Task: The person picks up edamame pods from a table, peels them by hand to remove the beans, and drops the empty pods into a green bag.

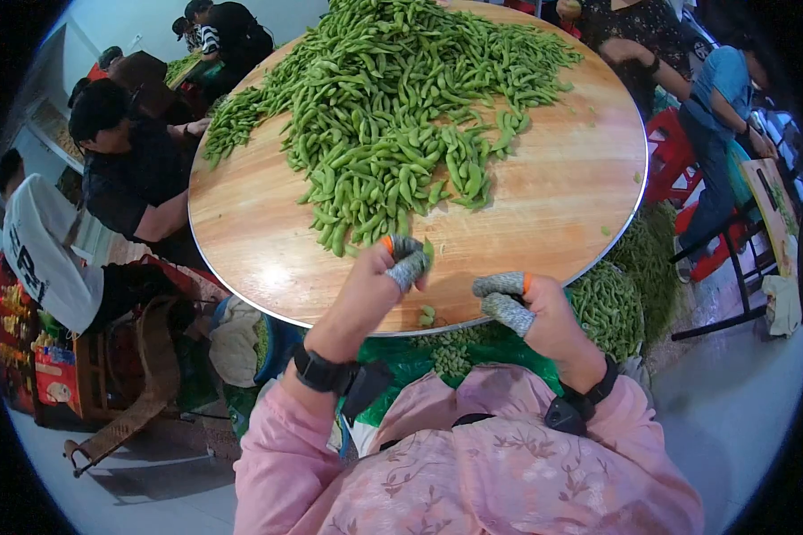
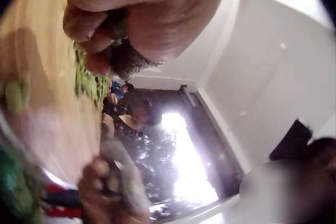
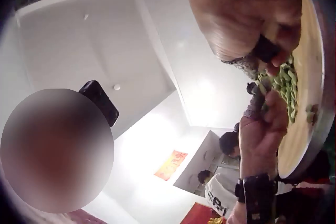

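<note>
Green pod (image 1: 428, 253) pinched in left hand (image 1: 379, 285) fingers (image 1: 408, 267); right hand (image 1: 531, 312) beside.

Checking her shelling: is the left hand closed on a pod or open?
Closed: the left hand has its covered fingertips pinched round a green pod at the table edge.

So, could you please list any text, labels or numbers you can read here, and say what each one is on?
No text is legible.
White shirt at the left: dark letters, cut off and unreadable.
Red poster on the wall: too blurred to read.
Red box at the lower left: print too small to read.
</note>
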Demonstrator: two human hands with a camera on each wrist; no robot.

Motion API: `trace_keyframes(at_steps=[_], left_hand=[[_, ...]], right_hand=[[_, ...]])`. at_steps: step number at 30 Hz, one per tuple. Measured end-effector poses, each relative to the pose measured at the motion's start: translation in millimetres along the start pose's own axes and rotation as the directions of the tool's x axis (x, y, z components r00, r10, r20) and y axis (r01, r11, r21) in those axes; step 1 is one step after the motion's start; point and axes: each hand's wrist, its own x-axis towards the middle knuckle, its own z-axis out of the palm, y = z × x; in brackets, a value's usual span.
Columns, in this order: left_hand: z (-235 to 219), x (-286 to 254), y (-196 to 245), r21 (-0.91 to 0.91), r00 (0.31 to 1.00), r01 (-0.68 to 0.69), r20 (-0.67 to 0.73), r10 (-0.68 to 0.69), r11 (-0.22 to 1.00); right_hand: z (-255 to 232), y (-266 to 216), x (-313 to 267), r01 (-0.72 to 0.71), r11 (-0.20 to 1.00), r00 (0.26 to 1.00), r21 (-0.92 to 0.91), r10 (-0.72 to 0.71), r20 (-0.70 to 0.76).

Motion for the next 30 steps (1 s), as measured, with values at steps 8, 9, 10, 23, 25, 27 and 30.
trace_keyframes(at_steps=[8,9,10,23,25,27,30], left_hand=[[29,-37,-7,-0.677,0.943,0.322,0.29,-0.163,0.661],[30,-38,-7,-0.679,0.942,0.327,0.293,-0.166,0.657],[32,-40,-6,-0.676,0.946,0.311,0.289,-0.148,0.668],[44,-47,5,-0.625,0.965,0.261,0.186,-0.185,0.735],[44,-48,6,-0.618,0.968,0.248,0.182,-0.171,0.747],[44,-48,7,-0.61,0.972,0.233,0.178,-0.155,0.758],[45,-48,6,-0.616,0.972,0.227,0.188,-0.139,0.755]], right_hand=[[7,-4,2,-0.104,0.926,0.977,0.364,0.026,0.214],[6,-6,1,-0.142,0.909,0.971,0.391,0.051,0.234],[5,-7,-1,-0.179,0.891,0.964,0.417,0.074,0.256],[7,-9,-7,-0.18,0.893,0.971,0.413,0.094,0.221],[8,-16,-9,-0.207,0.854,0.972,0.476,0.124,0.201],[6,-16,-9,-0.2,0.874,0.97,0.443,0.112,0.217],[5,-13,-10,-0.186,0.897,0.969,0.401,0.1,0.225]])
